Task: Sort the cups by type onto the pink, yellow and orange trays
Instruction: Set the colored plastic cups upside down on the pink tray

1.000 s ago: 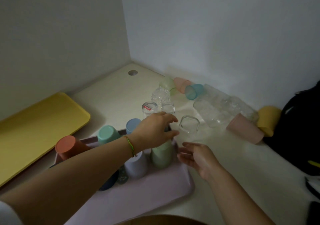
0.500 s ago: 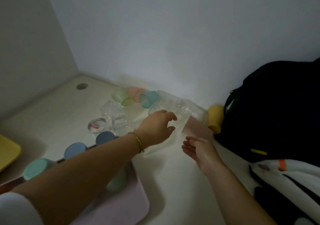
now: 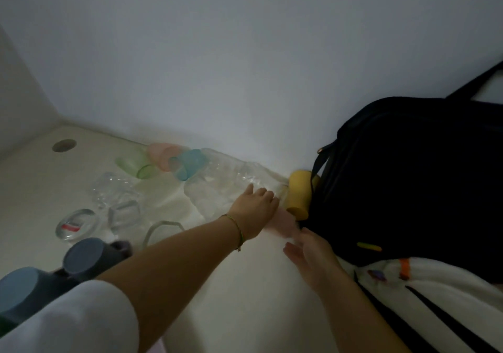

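The pink cup is motion-blurred and half hidden behind the left hand, so the grip cannot be told. The bottom-left edge cuts off the blue cup. The bag runs off the right edge and hides part of the yellow cup.

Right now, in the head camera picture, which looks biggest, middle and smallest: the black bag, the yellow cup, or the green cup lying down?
1. Black bag, by far the largest.
2. Yellow cup and green cup look about alike, and both lie at different angles, so I won't rank them.
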